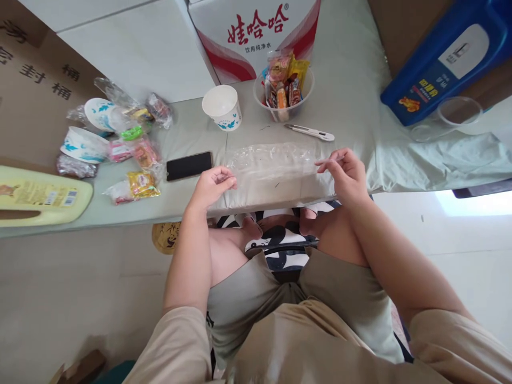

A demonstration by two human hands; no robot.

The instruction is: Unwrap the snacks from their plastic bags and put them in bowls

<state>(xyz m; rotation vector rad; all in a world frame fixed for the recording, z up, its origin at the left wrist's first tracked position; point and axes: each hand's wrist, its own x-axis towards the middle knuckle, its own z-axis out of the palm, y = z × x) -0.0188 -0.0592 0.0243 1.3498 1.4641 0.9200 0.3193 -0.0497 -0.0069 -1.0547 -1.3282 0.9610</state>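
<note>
Cloth-covered table (348, 80) on my feed: clear plastic (266, 157) lies near its front edge, between my left hand (213, 185) and right hand (349, 173). I can't tell whether either's bent fingers grip anything; a careless sweep beyond could strike the utility knife (314, 133).
</note>
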